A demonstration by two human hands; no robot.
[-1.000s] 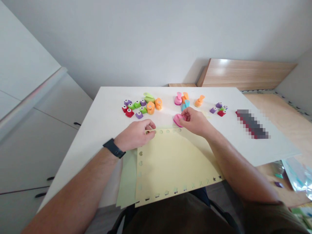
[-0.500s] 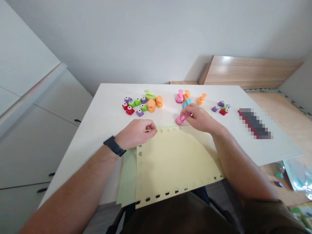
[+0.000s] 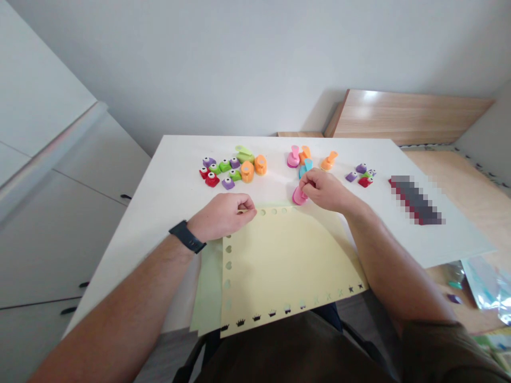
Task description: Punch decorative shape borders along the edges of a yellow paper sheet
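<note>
A pale yellow paper sheet [image 3: 283, 260] lies on the white table [image 3: 171, 181] in front of me, its edges punched with hearts, circles, crowns and stars. My left hand [image 3: 223, 215], a black watch on its wrist, is closed and pinches the sheet's far left corner. My right hand [image 3: 325, 189] is closed around a pink paper punch [image 3: 298, 197] that sits at the sheet's far edge. A light green sheet [image 3: 207, 298] shows under the yellow one at the left.
Several small coloured punches [image 3: 233, 170] are grouped at the far left of the table. More pink, orange and blue punches [image 3: 305, 157] and a few small ones [image 3: 361, 176] stand behind my right hand. A blurred dark object [image 3: 415, 199] lies at the right. White cabinets [image 3: 59, 213] flank the table's left side.
My right hand with the pink punch has shifted a little along the sheet's far edge and now grips it more tightly. The left hand keeps its hold on the corner.
</note>
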